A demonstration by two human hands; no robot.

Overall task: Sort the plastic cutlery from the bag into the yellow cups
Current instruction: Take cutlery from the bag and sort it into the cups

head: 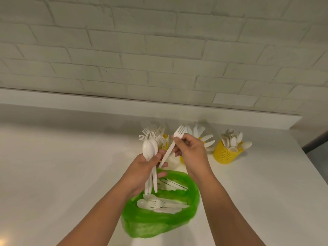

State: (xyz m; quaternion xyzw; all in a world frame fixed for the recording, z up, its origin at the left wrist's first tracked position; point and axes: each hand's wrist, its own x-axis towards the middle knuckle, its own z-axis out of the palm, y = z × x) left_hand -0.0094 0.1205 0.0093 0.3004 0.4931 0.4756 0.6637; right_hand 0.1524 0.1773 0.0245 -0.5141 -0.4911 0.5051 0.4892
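Observation:
A green plastic bag (150,222) lies open on the white counter, with several white forks, spoons and knives (159,204) inside. Above it, my left hand (147,166) grips a bundle of white spoons (150,150), bowls up. My right hand (191,150) pinches a single white fork (174,141), tines up, beside that bundle. Behind my hands stand three yellow cups: the left one (166,137) holds forks, the middle one (204,139), mostly hidden, holds knives, and the right one (224,154) holds spoons.
The white counter (62,166) runs left and right. A low ledge (124,107) and a white brick wall (159,50) rise behind the cups. The counter's right edge (301,157) drops off near the spoon cup.

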